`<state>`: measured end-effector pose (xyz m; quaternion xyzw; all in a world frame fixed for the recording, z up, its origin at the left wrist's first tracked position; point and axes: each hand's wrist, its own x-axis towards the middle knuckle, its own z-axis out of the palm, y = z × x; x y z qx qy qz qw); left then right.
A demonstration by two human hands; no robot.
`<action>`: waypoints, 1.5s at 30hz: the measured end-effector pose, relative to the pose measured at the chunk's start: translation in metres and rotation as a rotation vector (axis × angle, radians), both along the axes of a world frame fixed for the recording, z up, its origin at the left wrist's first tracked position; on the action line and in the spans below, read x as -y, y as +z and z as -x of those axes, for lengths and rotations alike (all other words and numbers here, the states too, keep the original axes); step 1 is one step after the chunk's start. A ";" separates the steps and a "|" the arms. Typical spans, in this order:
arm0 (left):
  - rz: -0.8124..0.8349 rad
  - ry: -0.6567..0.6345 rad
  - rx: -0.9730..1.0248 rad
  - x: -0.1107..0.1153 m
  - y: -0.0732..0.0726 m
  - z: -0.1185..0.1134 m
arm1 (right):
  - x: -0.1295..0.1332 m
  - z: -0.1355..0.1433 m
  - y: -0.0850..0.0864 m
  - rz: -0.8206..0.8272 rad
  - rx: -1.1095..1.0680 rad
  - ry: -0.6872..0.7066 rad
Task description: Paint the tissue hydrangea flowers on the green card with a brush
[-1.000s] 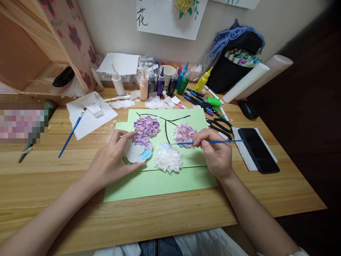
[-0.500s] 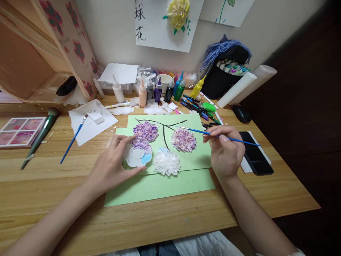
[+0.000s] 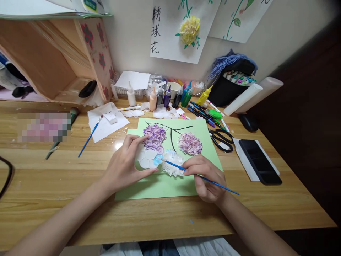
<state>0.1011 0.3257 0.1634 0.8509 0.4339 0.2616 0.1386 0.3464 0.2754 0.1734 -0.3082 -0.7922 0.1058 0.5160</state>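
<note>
My left hand (image 3: 125, 161) grips a white flower-shaped paint palette (image 3: 145, 159) by its edge, thumb below and fingers above. Purple and light blue paint lie in the palette's wells. A thin blue paintbrush (image 3: 213, 182) is pinched in my right hand (image 3: 206, 174), its tip at the light blue well. Beneath both hands lies green paper (image 3: 160, 186) with black branch lines. Two purple-and-white ruffled flowers, one on the left (image 3: 156, 132) and one on the right (image 3: 190, 143), sit on it. Lower down, partly behind the brush, is a white ruffled flower (image 3: 172, 169) with pale blue at its top.
Paint bottles (image 3: 167, 97) line the wall behind the paper. Markers (image 3: 204, 114) and black scissors (image 3: 222, 139) lie to the right, near a phone (image 3: 259, 160). Another blue brush (image 3: 90, 137) rests on white tissue (image 3: 119, 122) at left.
My right hand has moved down and left, bringing the brush tip from above the branch lines to the palette's blue well. The camera view has shifted; my left hand still holds the palette.
</note>
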 end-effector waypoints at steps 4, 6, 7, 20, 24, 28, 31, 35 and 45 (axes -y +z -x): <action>-0.011 -0.004 0.018 0.001 0.002 0.001 | 0.000 0.000 -0.002 -0.007 0.002 -0.038; -0.015 -0.009 0.017 0.001 0.002 0.001 | 0.000 0.000 -0.003 0.000 0.027 -0.054; -0.020 -0.011 0.018 0.001 0.001 0.002 | 0.000 0.000 -0.004 0.003 0.041 -0.056; -0.017 -0.010 -0.005 -0.001 0.000 0.000 | -0.002 -0.001 -0.005 0.022 0.050 -0.065; -0.007 -0.007 -0.009 -0.001 0.000 0.000 | -0.003 -0.002 -0.005 0.036 0.044 -0.063; -0.001 -0.008 -0.019 -0.001 -0.001 0.000 | -0.003 -0.001 -0.005 0.072 0.050 -0.058; -0.007 -0.011 -0.020 -0.001 -0.001 0.001 | -0.003 -0.002 -0.004 0.089 0.026 -0.078; -0.003 -0.014 -0.024 -0.001 -0.001 0.001 | -0.003 -0.003 -0.004 0.089 0.042 -0.071; -0.008 -0.007 -0.047 -0.002 -0.001 0.002 | -0.001 -0.008 -0.011 0.135 -0.085 -0.085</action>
